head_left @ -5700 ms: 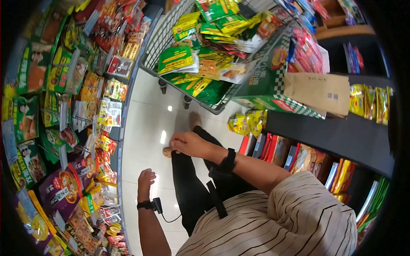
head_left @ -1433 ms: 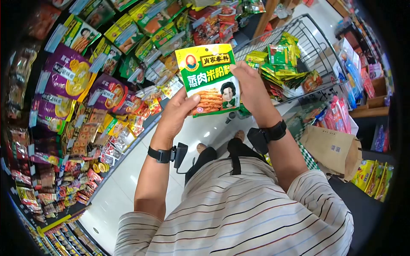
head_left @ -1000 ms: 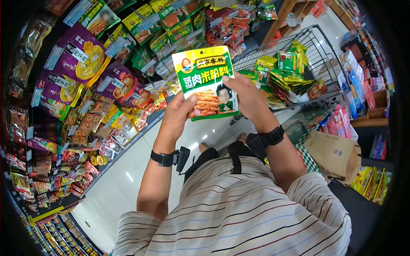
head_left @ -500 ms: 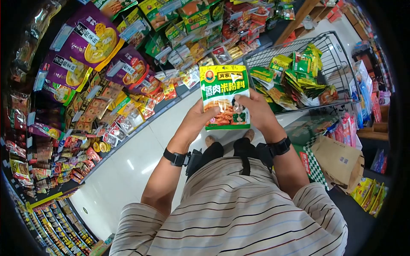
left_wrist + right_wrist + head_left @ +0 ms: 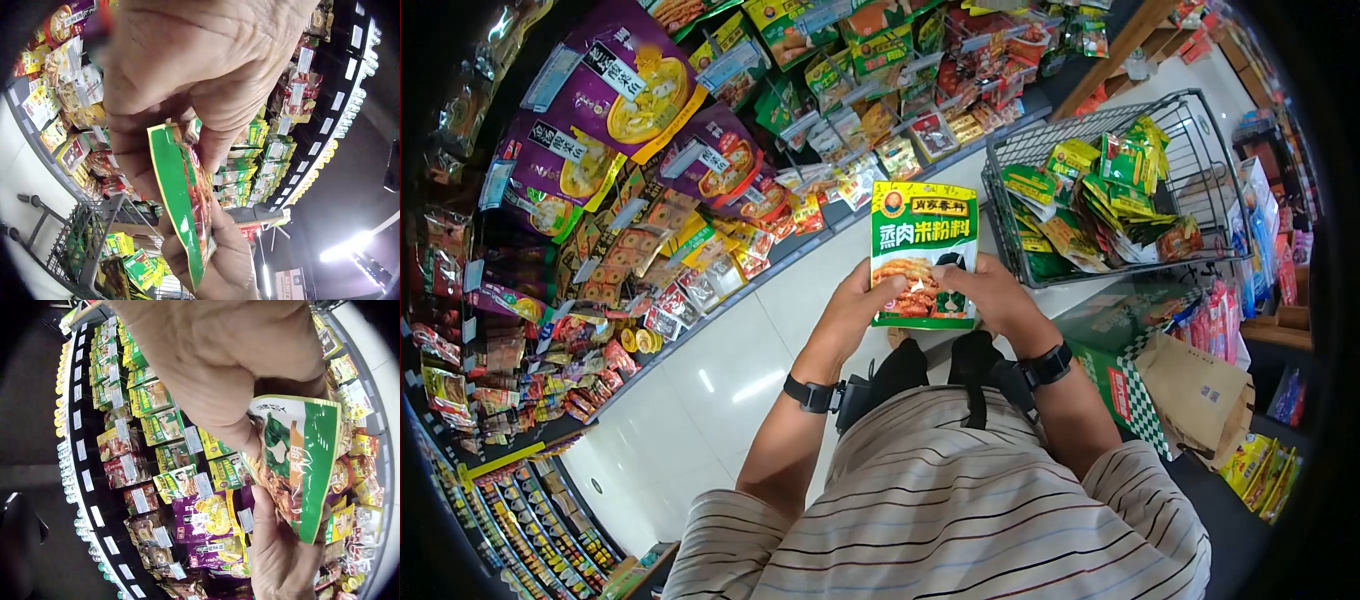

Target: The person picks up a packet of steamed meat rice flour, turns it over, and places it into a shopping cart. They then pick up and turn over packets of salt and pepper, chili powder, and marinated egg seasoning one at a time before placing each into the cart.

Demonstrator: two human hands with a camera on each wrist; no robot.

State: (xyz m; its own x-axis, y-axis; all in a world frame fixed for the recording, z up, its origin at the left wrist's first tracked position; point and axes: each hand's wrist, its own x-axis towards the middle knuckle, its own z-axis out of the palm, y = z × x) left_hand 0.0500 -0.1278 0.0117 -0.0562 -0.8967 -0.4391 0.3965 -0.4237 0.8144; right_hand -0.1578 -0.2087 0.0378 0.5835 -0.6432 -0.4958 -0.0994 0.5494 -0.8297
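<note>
A green and yellow seasoning packet (image 5: 924, 252) with a picture of food on its front is held up in front of my chest. My left hand (image 5: 868, 302) pinches its lower left edge, thumb on the front. My right hand (image 5: 980, 290) pinches its lower right part. In the left wrist view the packet (image 5: 181, 219) shows edge-on between my left hand (image 5: 187, 94) and the right hand's fingers (image 5: 219, 262). The right wrist view has the packet (image 5: 300, 462) gripped by my right hand (image 5: 231, 375), with the left hand's fingers (image 5: 281, 550) below.
A wire shopping cart (image 5: 1200, 160) full of similar green and yellow packets (image 5: 1100, 195) stands ahead on the right. Shelves of hanging sauce and spice packets (image 5: 650, 150) run along the left. A green checkered box with a brown paper bag (image 5: 1195, 385) sits at right. White tiled floor (image 5: 700, 400) lies between.
Both hands picked up the packet and have lowered it toward my chest over the last second. The view has turned, so the cart sits further right.
</note>
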